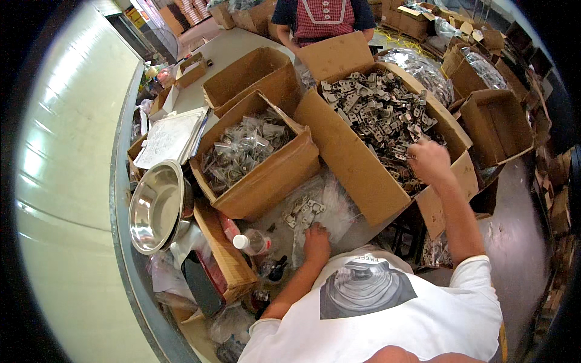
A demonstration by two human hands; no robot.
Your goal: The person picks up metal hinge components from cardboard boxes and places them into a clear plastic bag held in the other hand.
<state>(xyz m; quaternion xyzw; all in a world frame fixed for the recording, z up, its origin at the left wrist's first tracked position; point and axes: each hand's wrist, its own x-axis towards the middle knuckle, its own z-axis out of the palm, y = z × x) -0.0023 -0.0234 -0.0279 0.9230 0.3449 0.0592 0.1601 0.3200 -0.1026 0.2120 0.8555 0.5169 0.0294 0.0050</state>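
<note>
My right hand is over the right side of a large open carton. Its fingers are curled down among small metal brackets, pinching at the pieces. Low in the middle, my left hand rests on the table with bent fingers, against clear plastic bags. Just beyond its fingertips lies a small group of loose metal brackets on the plastic. What the left fingers hold, if anything, is hidden. Left of the large carton, another carton holds many filled clear bags.
Steel bowls and papers sit at the left. A plastic bottle stands beside my left forearm. Behind is another carton. Across the table is a person in a checked apron. More cartons stand at right.
</note>
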